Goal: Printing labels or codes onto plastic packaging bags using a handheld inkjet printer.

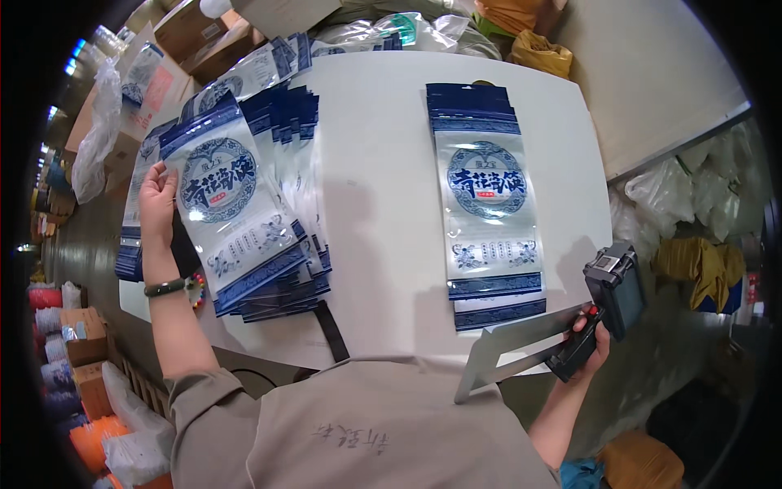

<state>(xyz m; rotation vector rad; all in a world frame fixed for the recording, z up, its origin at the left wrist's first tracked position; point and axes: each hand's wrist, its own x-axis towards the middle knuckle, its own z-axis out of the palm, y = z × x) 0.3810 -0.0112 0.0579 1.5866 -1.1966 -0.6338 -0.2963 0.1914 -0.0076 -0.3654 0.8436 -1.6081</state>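
Note:
My left hand (pixel 158 196) pinches the left edge of a blue-and-white plastic packaging bag (pixel 218 236), with a round blue emblem on its front. This bag lies tilted over a fanned pile of like bags (pixel 308 155). In my right hand (pixel 601 349), low at the right, is a black handheld inkjet printer (pixel 612 281), gripped by its handle. A bent metal plate (pixel 521 332) is fixed to the printer and reaches left over the table's front edge. Just beyond the plate, a neat stack of similar bags (pixel 489 232) lies upright on the white table (pixel 375 122).
More bags (pixel 259 72) lie along the table's far left side. Cardboard boxes (pixel 191 33) stand beyond them. A large pale panel (pixel 652 73) borders the table at the right. Clear plastic sacks (pixel 676 191) and a yellow-brown cloth bundle (pixel 699 265) sit below it.

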